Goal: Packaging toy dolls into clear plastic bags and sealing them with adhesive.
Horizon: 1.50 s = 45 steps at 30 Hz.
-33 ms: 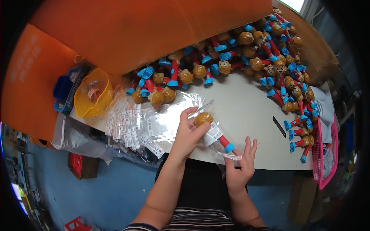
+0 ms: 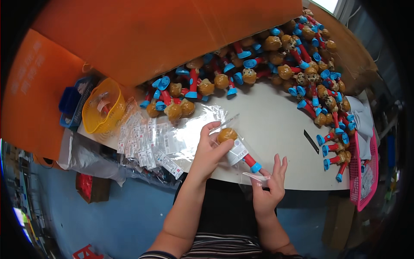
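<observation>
Over the table's front part, my left hand (image 2: 211,149) is closed round a clear plastic bag (image 2: 258,157) with a toy figure inside. The figure has a round brown head (image 2: 227,135), a white label round its middle, a red shaft and a blue foot (image 2: 256,167). My left thumb presses on the bag just below the head. At the bag's lower end, my right hand (image 2: 268,190) has its thumb and index finger at the loose plastic flap, its other fingers spread upward. Just how the flap sits between those fingertips is hard to make out.
Similar toy figures (image 2: 310,77) lie piled along the back and right of the table (image 2: 280,125). Printed label bags (image 2: 144,142) spread at left beside a yellow basket (image 2: 103,105) and blue bins (image 2: 71,99). A black strip (image 2: 311,141) and pink basket (image 2: 355,172) are at right.
The bag's flap has shifted down and left across my right thumb, so the lower end looks wider. The left hand keeps its hold. The whole view has shifted slightly.
</observation>
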Available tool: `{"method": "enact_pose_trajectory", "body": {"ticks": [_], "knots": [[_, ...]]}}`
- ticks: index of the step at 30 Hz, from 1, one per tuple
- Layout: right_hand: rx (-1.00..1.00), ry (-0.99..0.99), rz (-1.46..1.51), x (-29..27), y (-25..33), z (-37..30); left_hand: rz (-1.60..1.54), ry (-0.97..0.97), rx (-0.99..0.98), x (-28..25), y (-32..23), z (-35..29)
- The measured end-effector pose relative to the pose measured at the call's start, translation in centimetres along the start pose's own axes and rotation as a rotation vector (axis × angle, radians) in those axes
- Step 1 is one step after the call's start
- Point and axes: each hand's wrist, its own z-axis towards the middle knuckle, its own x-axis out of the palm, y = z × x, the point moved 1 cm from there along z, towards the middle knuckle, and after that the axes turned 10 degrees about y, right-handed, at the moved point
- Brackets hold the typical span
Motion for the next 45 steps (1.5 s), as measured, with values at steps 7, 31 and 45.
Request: {"method": "enact_pose_trajectory", "body": {"ticks": [7,31,45], "knots": [[0.042,-0.029,-0.008,-0.9,0.2,-0.7,-0.042,0.053,-0.005,-0.5,1.4,-0.4],[-0.172,-0.004,-0.197,1.2,-1.0,-1.3,0.054,-0.142,0.044,2.1,0.4,-3.2],[-0.039,0.173,-0.210,2.6,-0.1,-0.1,0.086,-0.087,-0.025,1.7,1.9,-3.8]]}}
